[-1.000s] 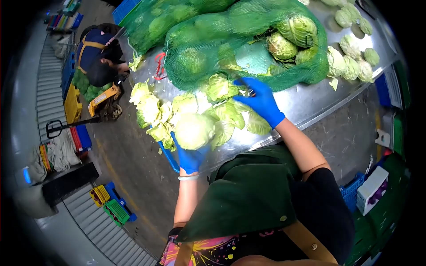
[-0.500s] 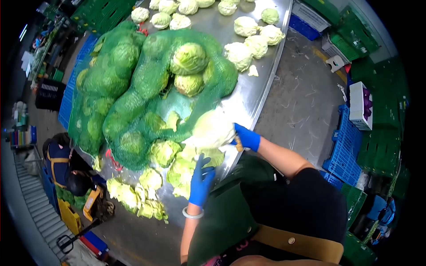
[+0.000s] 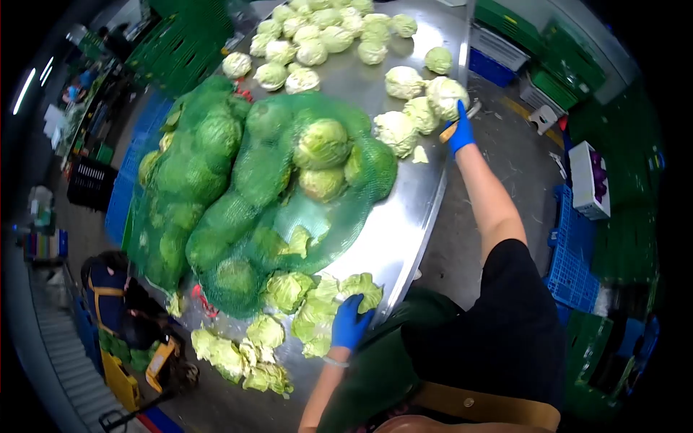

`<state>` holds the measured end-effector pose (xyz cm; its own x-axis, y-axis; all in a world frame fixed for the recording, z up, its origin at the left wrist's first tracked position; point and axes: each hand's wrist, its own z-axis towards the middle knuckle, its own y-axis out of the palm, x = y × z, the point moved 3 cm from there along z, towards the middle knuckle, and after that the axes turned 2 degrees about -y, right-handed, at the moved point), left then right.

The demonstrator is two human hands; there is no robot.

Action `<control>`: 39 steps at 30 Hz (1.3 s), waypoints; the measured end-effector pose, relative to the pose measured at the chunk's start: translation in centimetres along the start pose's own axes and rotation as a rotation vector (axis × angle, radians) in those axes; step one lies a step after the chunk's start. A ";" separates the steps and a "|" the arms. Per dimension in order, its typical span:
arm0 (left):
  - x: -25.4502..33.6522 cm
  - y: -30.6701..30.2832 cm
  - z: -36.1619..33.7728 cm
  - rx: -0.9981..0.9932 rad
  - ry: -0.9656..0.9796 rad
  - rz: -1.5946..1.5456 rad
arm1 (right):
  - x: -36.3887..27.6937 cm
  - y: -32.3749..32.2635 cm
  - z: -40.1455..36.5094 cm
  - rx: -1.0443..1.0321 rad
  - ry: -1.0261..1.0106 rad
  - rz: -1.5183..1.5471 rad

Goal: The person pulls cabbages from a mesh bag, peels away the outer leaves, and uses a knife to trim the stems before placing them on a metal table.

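My right hand [image 3: 462, 136], in a blue glove, is stretched to the table's right edge. Its fingers close round a knife [image 3: 449, 133] with a tan handle; the blade is mostly hidden. The same hand touches a trimmed pale cabbage [image 3: 445, 94], which sits beside other trimmed cabbages [image 3: 396, 133]. My left hand [image 3: 349, 325], also gloved in blue, has its fingers spread over loose outer cabbage leaves [image 3: 312, 317] near the front edge. Beyond them lies a green net bag [image 3: 263, 169] of cabbages, with an untrimmed cabbage [image 3: 321, 144] at its opening.
Many trimmed cabbages [image 3: 336, 37] cover the far end of the metal table [image 3: 393, 245]. More leaves [image 3: 227, 357] hang at the left corner. A person [image 3: 119, 299] bends near a yellow pallet jack [image 3: 160, 361]. Blue pallets [image 3: 570, 252] and green crates [image 3: 621, 216] stand right.
My right hand has carried a trimmed cabbage away from me to the group at the table's right edge. My left hand has come to the loose leaves. The view has shifted.
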<state>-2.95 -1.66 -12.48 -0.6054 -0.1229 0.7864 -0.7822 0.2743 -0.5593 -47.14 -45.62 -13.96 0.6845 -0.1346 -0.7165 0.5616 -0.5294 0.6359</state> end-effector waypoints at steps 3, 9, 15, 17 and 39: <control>1.4 -0.6 0.9 0.121 0.177 0.147 | -1.3 2.0 1.9 0.072 -0.051 -0.079; 0.9 -0.6 3.8 0.104 0.106 0.623 | 0.8 12.9 -6.6 -0.516 -0.073 -0.572; -9.9 -4.4 -4.7 0.451 -0.277 0.645 | 9.7 16.0 -18.3 -0.819 -0.383 -1.053; -13.1 -6.8 -9.6 0.488 -0.389 0.717 | 11.5 15.8 -17.9 -0.755 -0.593 -1.299; -1.7 -15.7 17.0 0.409 -0.031 -0.789 | 19.3 16.9 -19.7 -0.702 -0.499 -1.032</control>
<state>7.86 -21.99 -9.45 0.1329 -0.1596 0.9782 -0.9609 -0.2627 0.0877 -15.27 -40.64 -11.35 -0.3501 -0.3059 -0.8854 0.9349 -0.0552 -0.3506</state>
